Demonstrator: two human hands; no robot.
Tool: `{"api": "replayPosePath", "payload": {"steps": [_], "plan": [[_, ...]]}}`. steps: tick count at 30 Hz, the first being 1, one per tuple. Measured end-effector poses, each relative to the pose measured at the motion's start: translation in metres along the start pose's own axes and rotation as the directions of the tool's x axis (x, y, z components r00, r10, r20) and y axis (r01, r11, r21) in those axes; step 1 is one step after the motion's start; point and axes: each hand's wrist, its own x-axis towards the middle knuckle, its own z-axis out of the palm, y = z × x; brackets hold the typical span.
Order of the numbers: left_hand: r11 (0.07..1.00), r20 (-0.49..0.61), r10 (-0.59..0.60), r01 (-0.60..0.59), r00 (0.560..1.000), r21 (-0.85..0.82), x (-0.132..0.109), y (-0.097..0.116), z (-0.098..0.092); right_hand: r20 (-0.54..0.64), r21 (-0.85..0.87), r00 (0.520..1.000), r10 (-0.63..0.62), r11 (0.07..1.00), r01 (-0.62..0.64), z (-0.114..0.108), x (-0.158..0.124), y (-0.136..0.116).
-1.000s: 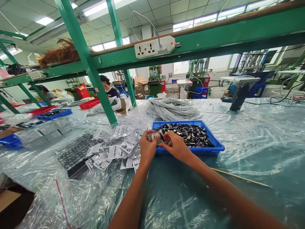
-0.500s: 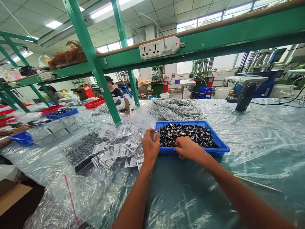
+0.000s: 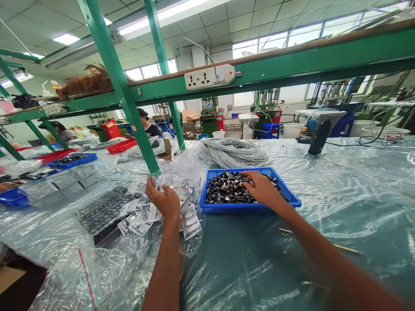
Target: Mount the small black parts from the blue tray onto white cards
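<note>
My left hand point(image 3: 164, 202) hovers over a loose pile of small clear printed bags point(image 3: 142, 218), its thumb and fingers apart. Plastic shows in the gap between them, and I see nothing plainly gripped. My right hand point(image 3: 263, 188) reaches over a blue tray point(image 3: 249, 208) with fingers curved and apart, the tips close to the heap. Small black parts with shiny metal ends point(image 3: 227, 188) fill that tray. Left of the bags stands a block of dark round pieces point(image 3: 105, 211) in rows, under clear plastic.
Coiled grey cable point(image 3: 233, 152) lies behind the tray. A green shelf frame point(image 3: 136, 116) with a power strip point(image 3: 209, 77) crosses above the table. A dark stand point(image 3: 320, 136) is at right, a thin stick point(image 3: 348, 248) near my right forearm, an open carton point(image 3: 16, 276) lower left.
My left hand has moved left from the tray's edge to above the bags, its fingers opening. My right hand has shifted from the tray's front rim to over the black parts. The view has turned slightly.
</note>
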Motion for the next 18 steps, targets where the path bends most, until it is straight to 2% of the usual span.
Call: {"api": "replayPosePath", "payload": {"steps": [3, 6, 9, 11, 14, 16, 17, 18], "plan": [[1.0, -0.024, 0.007, -0.007, 1.0, 0.02, 0.007, -0.003, -0.006, 0.045, -0.077, 0.999, 0.01, 0.997, -0.006, -0.039, -0.017, 0.015], [0.998, -0.024, -0.052, 0.053, 0.998, 0.036, 0.013, -0.006, -0.008, 0.266, -0.257, 0.959, 0.092, 0.966, -0.022, -0.068, -0.061, 0.041], [0.997, -0.015, -0.006, 0.007, 1.0, 0.078, 0.015, -0.006, -0.007, 0.412, -0.422, 0.884, 0.22, 0.906, -0.029, -0.075, -0.123, 0.065], [0.992, 0.002, 0.07, -0.07, 0.998, 0.104, 0.012, -0.002, -0.006, 0.432, -0.457, 0.874, 0.225, 0.889, -0.003, -0.075, -0.162, 0.07], [0.972, 0.055, 0.197, -0.202, 0.979, 0.121, 0.002, 0.009, -0.003, 0.365, -0.484, 0.91, 0.194, 0.875, 0.008, -0.085, -0.197, 0.069], [0.955, 0.105, 0.268, -0.278, 0.958, 0.101, -0.005, 0.018, 0.0, 0.239, -0.591, 0.916, 0.322, 0.797, -0.126, -0.104, -0.202, 0.076], [0.949, 0.139, 0.29, -0.304, 0.947, 0.087, -0.009, 0.023, 0.003, 0.148, -0.655, 0.89, 0.431, 0.717, -0.238, -0.117, -0.201, 0.083], [0.946, 0.17, 0.302, -0.317, 0.938, 0.071, -0.012, 0.027, 0.005, 0.029, -0.707, 0.836, 0.547, 0.603, -0.37, -0.133, -0.199, 0.092]]}}
